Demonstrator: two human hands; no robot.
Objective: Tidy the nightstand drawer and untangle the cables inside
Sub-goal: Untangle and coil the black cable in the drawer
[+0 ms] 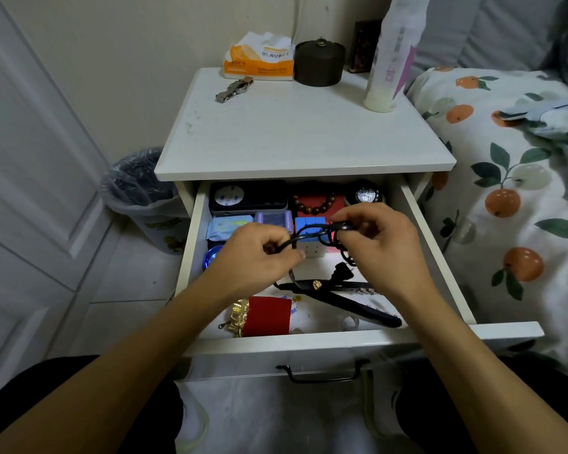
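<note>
The white nightstand drawer (309,342) is pulled out in front of me. Both my hands are above its middle, holding a black cable (312,231) stretched between them. My left hand (256,253) grips one stretch of it in curled fingers. My right hand (381,244) pinches a coiled bunch of it. The cable's black plug (341,271) hangs down over the drawer floor. Under my hands lie a blue cube puzzle (309,224), a black strap with a gold emblem (341,299) and a red pouch with gold trim (266,316).
At the drawer's back are a black case (246,196), wooden beads on a red box (315,204) and a watch (366,194). On top stand a tissue pack (259,59), dark round jar (318,62), white bottle (391,60) and metal watch (233,88). Bin left, bed right.
</note>
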